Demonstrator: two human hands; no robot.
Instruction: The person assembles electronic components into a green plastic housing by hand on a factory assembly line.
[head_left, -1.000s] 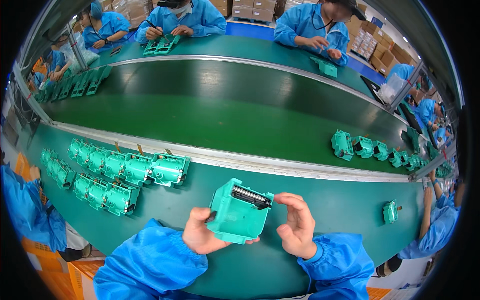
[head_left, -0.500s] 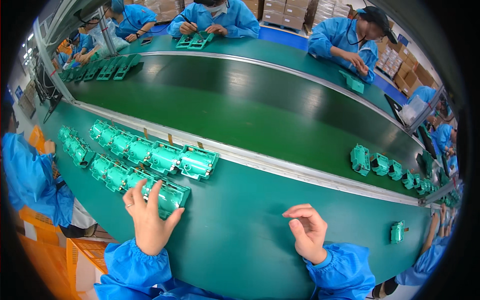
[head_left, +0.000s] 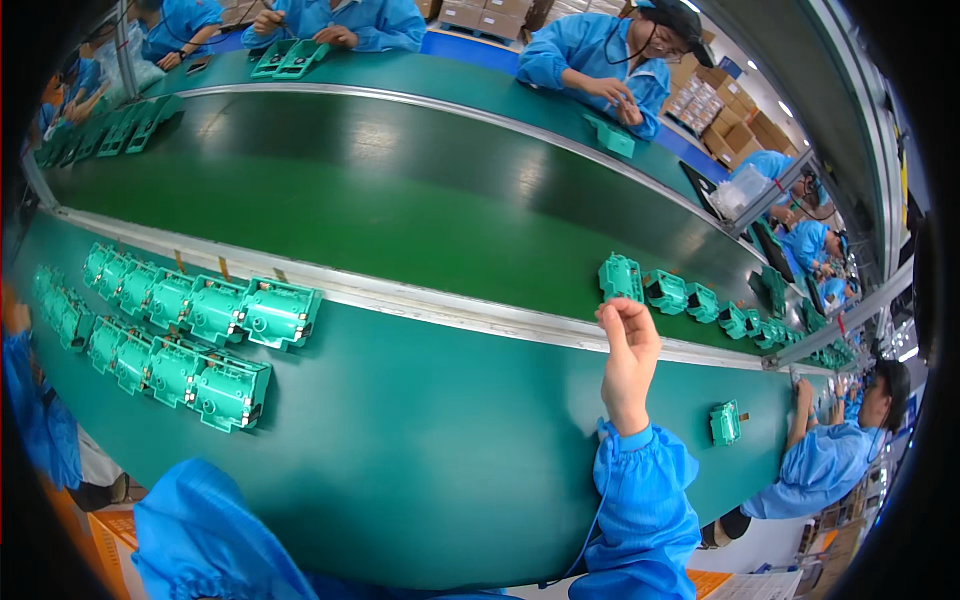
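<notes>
My right hand (head_left: 630,360) is raised at the far edge of the table, over the pale rail. Its fingers are loosely bent, with the thumb a little apart, and nothing shows in them. Just beyond the fingertips is a green plastic housing (head_left: 620,275), first in a row on the dark green belt; I cannot tell whether they touch. My left hand is out of sight; only its blue sleeve (head_left: 205,530) shows at the lower left. Rows of green housings (head_left: 228,392) stand on the table's left side.
A single green housing (head_left: 725,424) lies on the table at the right. The pale rail (head_left: 440,308) separates the table (head_left: 430,450) from the belt (head_left: 330,210). Co-workers in blue (head_left: 590,65) sit across the belt, and another person (head_left: 820,460) works at the right.
The view has swung right. My right hand has moved up and forward to the belt's edge. My left hand has left the near housing row and gone out of view.
</notes>
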